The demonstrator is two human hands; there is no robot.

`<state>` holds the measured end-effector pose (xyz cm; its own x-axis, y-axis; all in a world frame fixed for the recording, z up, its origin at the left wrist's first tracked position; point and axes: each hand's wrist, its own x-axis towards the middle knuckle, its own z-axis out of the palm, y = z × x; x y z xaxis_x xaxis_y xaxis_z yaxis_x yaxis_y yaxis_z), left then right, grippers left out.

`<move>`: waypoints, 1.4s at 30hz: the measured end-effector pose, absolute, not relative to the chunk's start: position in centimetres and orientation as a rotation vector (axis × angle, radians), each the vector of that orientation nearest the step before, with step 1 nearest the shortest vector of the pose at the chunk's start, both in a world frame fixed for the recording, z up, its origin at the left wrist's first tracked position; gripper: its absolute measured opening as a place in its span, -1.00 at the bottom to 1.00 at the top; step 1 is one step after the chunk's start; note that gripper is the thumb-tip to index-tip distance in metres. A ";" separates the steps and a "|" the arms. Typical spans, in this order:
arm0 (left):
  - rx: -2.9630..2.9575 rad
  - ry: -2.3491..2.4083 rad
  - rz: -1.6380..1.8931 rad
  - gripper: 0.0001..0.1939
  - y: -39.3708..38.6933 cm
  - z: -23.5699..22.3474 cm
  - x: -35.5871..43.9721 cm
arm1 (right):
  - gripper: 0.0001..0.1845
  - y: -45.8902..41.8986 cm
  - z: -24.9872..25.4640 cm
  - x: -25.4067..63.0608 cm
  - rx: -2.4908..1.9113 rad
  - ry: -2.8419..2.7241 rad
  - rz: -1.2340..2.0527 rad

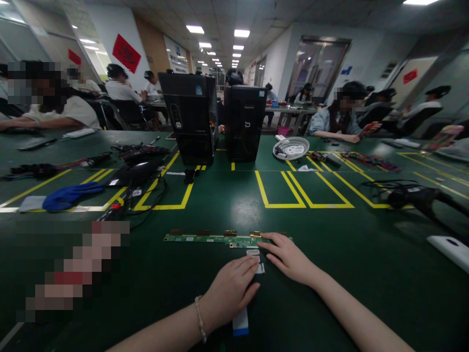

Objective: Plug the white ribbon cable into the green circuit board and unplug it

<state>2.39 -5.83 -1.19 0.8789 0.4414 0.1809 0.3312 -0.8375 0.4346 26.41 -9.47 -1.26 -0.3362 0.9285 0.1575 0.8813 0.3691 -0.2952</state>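
Note:
A long, narrow green circuit board point(198, 239) lies crosswise on the table, with copper-coloured film tabs along its far edge. From its near side, a white flat ribbon cable point(241, 319) with a blue end runs toward me. My left hand point(232, 288) lies over the cable's middle, fingers stretched and thumb apart, its fingertips at the white part near the board. Whether they press on the cable, I cannot tell. My right hand point(286, 256) is open, fingers spread, with its fingertips at the right part of the board.
Two black computer towers point(244, 124) stand at the back. A white basket point(291, 148) with parts sits right of them. Blue gloves point(69, 195), a black cabled tool point(132, 188) and cable bundles lie left. Another black device point(410, 195) is at right. Other people sit around.

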 end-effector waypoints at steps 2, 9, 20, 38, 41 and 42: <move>2.658 0.569 0.405 -0.54 -5.8 -1.3 2.4 | -0.57 -9.4 -1.4 26.5 -1.587 -2.358 0.211; 2.666 0.594 0.398 -0.53 -5.7 -1.3 2.5 | -0.59 -9.0 -1.3 26.4 -1.590 -2.343 0.138; 2.696 0.588 0.425 -0.53 -5.7 -2.0 2.7 | -0.60 -9.2 -1.4 26.3 -1.632 -2.301 0.155; 2.688 0.619 0.390 -0.53 -5.3 -1.9 2.7 | -0.56 -9.4 -1.7 26.3 -1.624 -2.336 0.163; 2.680 0.608 0.361 -0.54 -4.9 -1.6 2.6 | -0.55 -9.5 -1.7 26.4 -1.634 -2.349 0.176; 2.679 0.602 0.354 -0.54 -4.9 -1.5 2.5 | -0.54 -9.5 -1.7 26.4 -1.636 -2.352 0.184</move>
<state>2.54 -4.86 -1.48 0.8770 0.4533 0.1594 0.3601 -0.8397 0.4066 26.40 -9.48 -1.69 -0.3256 0.9339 0.1474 0.8998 0.3540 -0.2552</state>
